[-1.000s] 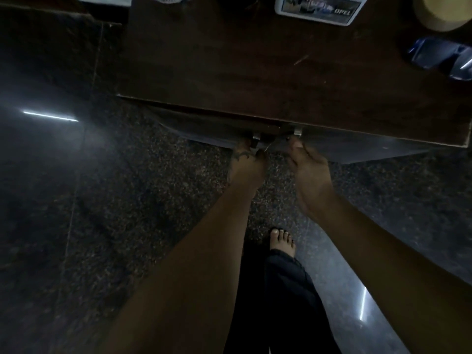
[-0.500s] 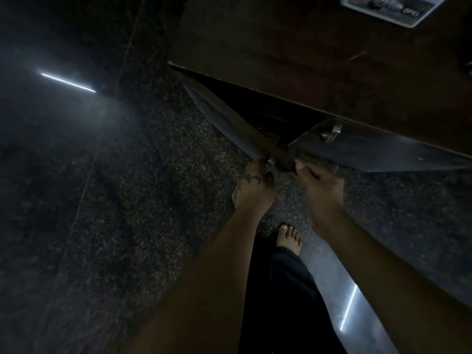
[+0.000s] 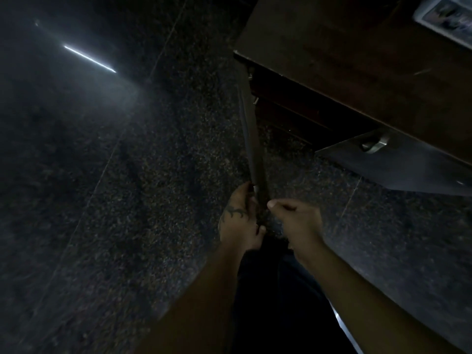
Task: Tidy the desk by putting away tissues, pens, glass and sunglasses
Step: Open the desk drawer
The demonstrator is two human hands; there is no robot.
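Observation:
The dark wooden desk point(image 3: 357, 52) fills the upper right. Below its top, the left cabinet door point(image 3: 251, 139) stands swung out towards me, seen nearly edge-on. My left hand point(image 3: 238, 222) grips the door's free end near its handle. My right hand point(image 3: 297, 221) is curled just to the right, its thumb against the same door edge. The right cabinet door point(image 3: 413, 167) with its metal handle point(image 3: 374, 145) is only slightly ajar. The cabinet's inside point(image 3: 293, 111) is too dark to read. No tissues, pens, glass or sunglasses are in view.
A light printed box point(image 3: 445, 19) lies on the desk top at the upper right corner. Dark speckled stone floor point(image 3: 127, 200) spreads to the left, with a bright light streak point(image 3: 89, 58) reflected in it. My dark trouser leg point(image 3: 275, 290) is below my hands.
The left door has swung further out, pulled by both hands. My view has shifted left, so the desk top, the sunglasses and my foot have left the frame.

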